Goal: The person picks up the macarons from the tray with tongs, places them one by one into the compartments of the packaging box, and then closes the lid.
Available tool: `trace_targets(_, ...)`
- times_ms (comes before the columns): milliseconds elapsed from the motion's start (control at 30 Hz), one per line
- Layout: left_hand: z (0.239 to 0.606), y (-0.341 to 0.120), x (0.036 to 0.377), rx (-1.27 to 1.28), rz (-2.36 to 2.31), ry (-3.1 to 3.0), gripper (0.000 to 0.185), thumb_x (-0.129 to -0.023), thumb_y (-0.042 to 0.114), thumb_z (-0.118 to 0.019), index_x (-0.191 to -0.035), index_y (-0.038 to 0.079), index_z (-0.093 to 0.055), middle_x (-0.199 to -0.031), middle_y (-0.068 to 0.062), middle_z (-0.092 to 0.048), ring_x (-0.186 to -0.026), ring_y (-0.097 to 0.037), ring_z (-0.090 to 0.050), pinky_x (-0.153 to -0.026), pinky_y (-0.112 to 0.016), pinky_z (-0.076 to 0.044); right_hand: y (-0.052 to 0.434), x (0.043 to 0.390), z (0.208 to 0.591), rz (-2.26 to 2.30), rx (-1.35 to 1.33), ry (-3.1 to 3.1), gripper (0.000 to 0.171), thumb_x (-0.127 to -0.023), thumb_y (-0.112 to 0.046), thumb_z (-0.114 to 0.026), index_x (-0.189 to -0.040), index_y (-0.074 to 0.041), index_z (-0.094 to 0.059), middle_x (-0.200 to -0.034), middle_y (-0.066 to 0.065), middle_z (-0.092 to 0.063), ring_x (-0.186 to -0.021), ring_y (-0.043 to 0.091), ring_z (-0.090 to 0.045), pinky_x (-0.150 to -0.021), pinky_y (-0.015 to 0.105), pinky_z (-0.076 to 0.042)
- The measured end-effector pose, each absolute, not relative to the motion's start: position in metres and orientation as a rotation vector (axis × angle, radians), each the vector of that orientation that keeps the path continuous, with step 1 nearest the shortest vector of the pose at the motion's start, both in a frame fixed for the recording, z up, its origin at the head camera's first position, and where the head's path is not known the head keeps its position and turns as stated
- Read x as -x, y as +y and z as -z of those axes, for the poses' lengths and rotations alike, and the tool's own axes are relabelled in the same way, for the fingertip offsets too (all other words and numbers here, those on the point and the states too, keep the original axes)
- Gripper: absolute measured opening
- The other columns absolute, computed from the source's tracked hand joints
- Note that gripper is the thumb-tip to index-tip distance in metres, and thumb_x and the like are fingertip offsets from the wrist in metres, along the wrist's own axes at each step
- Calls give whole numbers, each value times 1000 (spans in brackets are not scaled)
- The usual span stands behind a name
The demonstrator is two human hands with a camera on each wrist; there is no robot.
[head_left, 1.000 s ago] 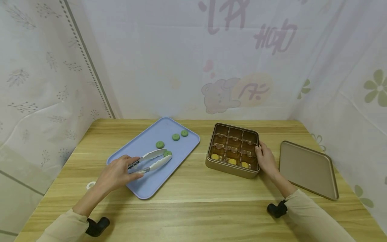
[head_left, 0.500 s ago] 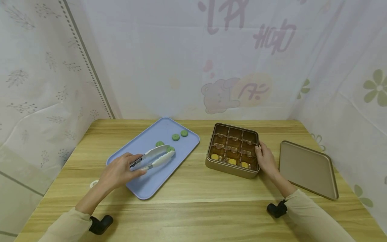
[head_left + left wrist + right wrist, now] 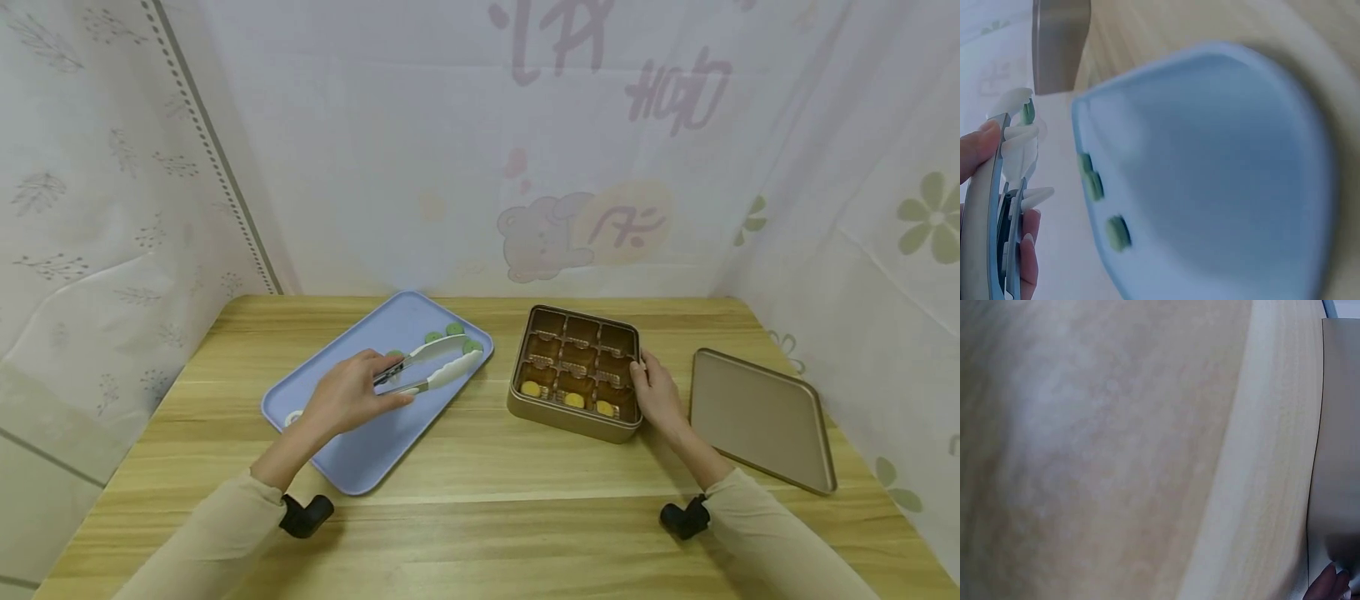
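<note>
My left hand (image 3: 348, 396) grips metal tongs (image 3: 982, 225) with white scalloped tips. Pinched between those tips is a round green sweet (image 3: 472, 347), high over the right end of the blue tray (image 3: 367, 467); the left wrist view shows it too. Three similar green sweets (image 3: 1118, 233) lie on the tray, partly behind the tongs in the head view. A bronze square box (image 3: 573, 423) has a brown divided insert with yellow round sweets (image 3: 574, 401) in its front row of compartments. My right hand (image 3: 662, 398) holds the box by its right side, thumb at the rim.
The box's flat bronze lid (image 3: 761, 421) lies on the wooden table (image 3: 480, 533) to the right of my right hand. Patterned white cloth (image 3: 390, 167) hangs behind the table and along both sides.
My left hand has moved right and away from me, carrying the tongs and the green sweet from mid-tray to over the tray's right end. The right hand and the box have stayed put.
</note>
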State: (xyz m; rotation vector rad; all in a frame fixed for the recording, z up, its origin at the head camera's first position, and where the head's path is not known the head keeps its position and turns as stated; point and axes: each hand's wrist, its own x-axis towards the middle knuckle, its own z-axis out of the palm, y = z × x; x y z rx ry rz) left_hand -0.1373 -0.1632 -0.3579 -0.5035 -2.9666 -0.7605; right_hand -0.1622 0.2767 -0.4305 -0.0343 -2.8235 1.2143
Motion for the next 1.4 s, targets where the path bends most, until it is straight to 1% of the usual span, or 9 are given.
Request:
trace_targets(233, 353, -136, 149, 571, 760, -2976, 60, -81, 34, -77, -132, 5, -62, -109, -12, -67, -82, -19, -55, -65, -30, -42, 275, 161, 428, -1228, 38, -2830, 54, -108, -23, -27, -150, 9, -24, -137, 38, -44, -125, 52, -46, -105, 61, -37)
trace_targets(367, 350, -121, 155, 605, 749, -2990, 61, -81, 35, -77, -133, 7, -61, -105, -12, -67, -80, -20, -53, -65, -30, -40, 275, 162, 427, -1272, 44, -2837, 55, -108, -25, -26, -152, 8, -21, -144, 37, -37, -132, 51, -39, -108, 62, -34)
trace_targets(467, 349, -111, 160, 620, 742, -2998, 62, -81, 35, -77, -134, 7, -60, -107, -13, -66, -80, -20, -53, -64, -30, -40, 275, 162, 427, -1282, 45, -2833, 55, -108, -25, -26, -152, 8, -21, -145, 37, -36, -134, 51, -37, -109, 62, -33)
trace_targets(633, 348, -96, 167, 612, 739, -3032, 64, -81, 37, -77, -137, 11, -59, -113, -12, -65, -80, -20, -55, -59, -29, -40, 275, 164, 428, -1267, 10, -2810, 53, -108, -23, -27, -149, 11, -26, -139, 38, -44, -126, 51, -46, -105, 61, -38)
trace_targets(700, 347, -91, 169, 621, 749, -3047, 63, -82, 38, -76, -137, 12, -58, -115, -13, -65, -80, -21, -55, -57, -28, -40, 275, 164, 429, -1266, -3, -2802, 52, -108, -22, -27, -149, 11, -26, -139, 37, -45, -126, 51, -47, -105, 61, -38)
trace_targets(867, 347, -82, 173, 669, 752, -3027, 61, -83, 36, -76, -135, 10, -59, -119, -13, -65, -84, -20, -58, -61, -28, -41, 275, 164, 428, -1271, -14, -2798, 52, -108, -21, -27, -149, 11, -25, -143, 37, -41, -131, 51, -42, -108, 61, -35)
trace_targets(1167, 350, -69, 180, 684, 702, -3026, 59, -81, 35, -78, -132, 11, -62, -112, -10, -66, -80, -18, -56, -63, -28, -43, 275, 163, 428, -1273, 28, -2811, 53, -108, -22, -28, -150, 11, -23, -144, 37, -39, -132, 51, -41, -109, 61, -34)
trace_targets(1267, 350, -66, 180, 682, 664, -3037, 60, -81, 36, -79, -133, 11, -62, -116, -11, -66, -82, -19, -59, -66, -32, -48, 275, 161, 428, -1272, 51, -2818, 54, -108, -22, -29, -150, 11, -22, -146, 37, -36, -134, 51, -38, -110, 60, -32)
trace_targets(1400, 350, -62, 181, 691, 607, -3037, 59, -82, 37, -78, -132, 12, -62, -125, -12, -65, -96, -23, -63, -78, -39, -53, 276, 160, 428, -1279, 45, -2818, 53, -108, -20, -28, -150, 12, -22, -147, 37, -35, -137, 51, -34, -112, 60, -31)
